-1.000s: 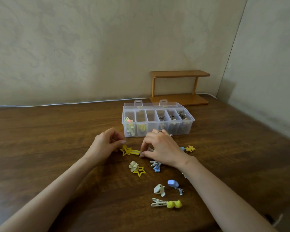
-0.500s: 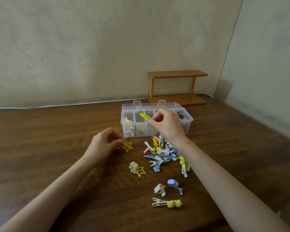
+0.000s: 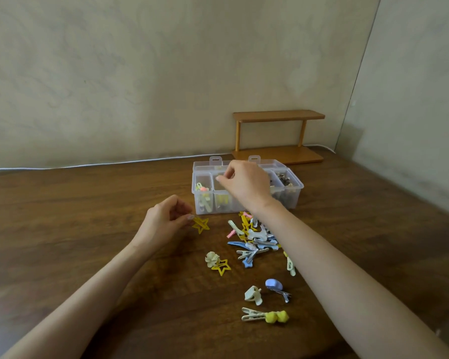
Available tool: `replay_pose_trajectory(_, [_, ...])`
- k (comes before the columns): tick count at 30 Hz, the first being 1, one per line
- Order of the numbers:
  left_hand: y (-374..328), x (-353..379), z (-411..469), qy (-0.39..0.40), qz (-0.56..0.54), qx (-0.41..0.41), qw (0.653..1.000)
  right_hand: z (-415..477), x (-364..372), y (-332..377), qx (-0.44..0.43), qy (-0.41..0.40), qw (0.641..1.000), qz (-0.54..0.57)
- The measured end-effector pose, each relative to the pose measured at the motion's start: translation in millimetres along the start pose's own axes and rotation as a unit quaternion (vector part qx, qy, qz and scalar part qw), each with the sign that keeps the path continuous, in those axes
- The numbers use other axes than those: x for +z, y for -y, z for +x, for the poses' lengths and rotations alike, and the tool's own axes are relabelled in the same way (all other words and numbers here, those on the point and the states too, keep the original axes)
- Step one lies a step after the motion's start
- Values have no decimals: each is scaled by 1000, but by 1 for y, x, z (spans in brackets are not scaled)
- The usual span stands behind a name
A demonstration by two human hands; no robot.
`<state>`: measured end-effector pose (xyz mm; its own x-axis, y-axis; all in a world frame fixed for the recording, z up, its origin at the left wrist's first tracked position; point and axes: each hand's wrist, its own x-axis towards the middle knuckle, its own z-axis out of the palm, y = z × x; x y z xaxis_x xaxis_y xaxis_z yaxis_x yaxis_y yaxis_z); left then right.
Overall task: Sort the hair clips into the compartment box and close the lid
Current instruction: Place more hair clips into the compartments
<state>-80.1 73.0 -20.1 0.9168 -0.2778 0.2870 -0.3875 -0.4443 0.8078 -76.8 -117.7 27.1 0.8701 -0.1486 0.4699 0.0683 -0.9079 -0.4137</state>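
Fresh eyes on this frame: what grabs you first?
First, the right hand hovers over the open clear compartment box towards the far side of the table, fingers curled above its left compartments. Just in front of the box lies a colourful heap of hair clips. Left of the heap, the left hand pinches a yellow star clip.

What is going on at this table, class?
A person is sorting hair clips into a clear box with its lid open. The right hand hovers over a left-side compartment, fingertips pinched; whether it holds a clip is unclear. The left hand pinches a yellow star clip on the table. A pile of clips lies before the box.
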Motion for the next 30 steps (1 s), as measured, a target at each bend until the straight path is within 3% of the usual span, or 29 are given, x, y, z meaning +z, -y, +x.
replay_pose_trajectory(3, [0,1,0,9,-4,-8,1000,-16,-17,-8,-44,62,990,118])
replay_pose_trajectory(5, [1,3,-1,15,3,-11,1000,-28,-30,-9,-76,190,966,157])
replay_pose_trajectory(8, [0,4,-1,13,6,-10,1000,-46,-38,-10,-103,382,909,128])
replay_pose_trajectory(10, [-1,5,-2,12,6,-11,1000,-54,-35,-10,-112,433,888,104])
replay_pose_trajectory(19, [-2,4,-1,19,9,-18,1000,-67,-19,-4,-126,391,912,14])
replay_pose_trajectory(30, [-3,3,-2,31,36,-10,999,-58,-31,-16,-65,377,920,82])
